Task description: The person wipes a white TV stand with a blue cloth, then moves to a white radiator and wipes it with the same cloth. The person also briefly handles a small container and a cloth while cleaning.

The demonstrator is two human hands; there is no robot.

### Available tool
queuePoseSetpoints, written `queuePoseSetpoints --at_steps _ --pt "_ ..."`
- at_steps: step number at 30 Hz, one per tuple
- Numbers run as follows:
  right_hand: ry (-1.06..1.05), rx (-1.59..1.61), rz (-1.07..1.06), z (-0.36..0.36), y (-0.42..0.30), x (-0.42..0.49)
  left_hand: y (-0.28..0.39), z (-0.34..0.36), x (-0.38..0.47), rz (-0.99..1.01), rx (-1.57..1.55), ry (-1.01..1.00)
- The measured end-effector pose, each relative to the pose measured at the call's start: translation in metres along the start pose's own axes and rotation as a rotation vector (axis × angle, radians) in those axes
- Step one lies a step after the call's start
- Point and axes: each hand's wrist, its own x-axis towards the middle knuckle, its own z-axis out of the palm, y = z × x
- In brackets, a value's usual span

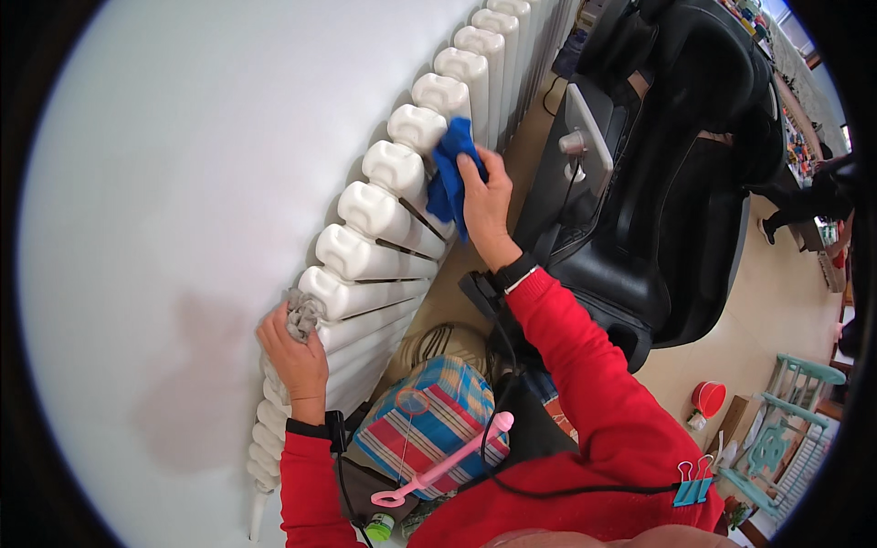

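Note:
A white column radiator [392, 168] runs along the wall, its rounded column tops facing me. My right hand [488, 200] grips a folded blue cloth [452, 164], which lies against the side of the columns just below their tops. Lower along the radiator, my left hand [294, 356] holds a crumpled grey rag [303, 315] on top of a column. Its fingers curl around the rag and partly hide it. Both wrists wear black bands, and a cable leads away from the left one.
A black leather massage chair [644, 226] stands close on the right. Below sit a striped checked bag [425, 425], a pink plastic wand [445, 466], a coiled cable [449, 342] and a green-lidded jar [380, 526]. Further right are a red bucket [708, 397], a turquoise chair [771, 445] and another person's leg [788, 209].

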Motion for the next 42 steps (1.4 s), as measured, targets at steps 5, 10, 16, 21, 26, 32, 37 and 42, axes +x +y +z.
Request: queuePoseSetpoints --at_steps 5,10,16,21,26,32,37,42 --pt "-0.214 -0.227 -0.63 0.047 -0.031 0.055 -0.001 0.0 -0.001 -0.007 -0.006 0.002" --pt "-0.526 -0.699 -0.789 0.075 -0.031 0.073 -0.003 0.002 -0.001 -0.011 -0.008 -0.023" --pt "-0.338 -0.438 -0.81 0.033 -0.026 0.066 -0.003 0.0 0.0 -0.007 -0.009 -0.029" --pt "-0.027 -0.295 -0.66 0.026 -0.015 0.097 -0.002 0.001 -0.002 -0.004 -0.035 -0.024" --pt "0.024 -0.22 -0.683 0.037 0.022 0.091 -0.002 0.0 -0.002 -0.054 -0.006 -0.043" --pt "0.246 -0.12 0.164 0.044 0.094 0.019 -0.004 0.0 -0.003 -0.038 -0.001 -0.05" --pt "0.358 0.219 0.655 0.03 0.102 0.003 -0.006 0.0 -0.003 -0.006 0.022 -0.051" --pt "0.12 0.16 -0.119 0.043 0.02 0.023 -0.004 -0.001 -0.002 -0.032 0.018 -0.057"
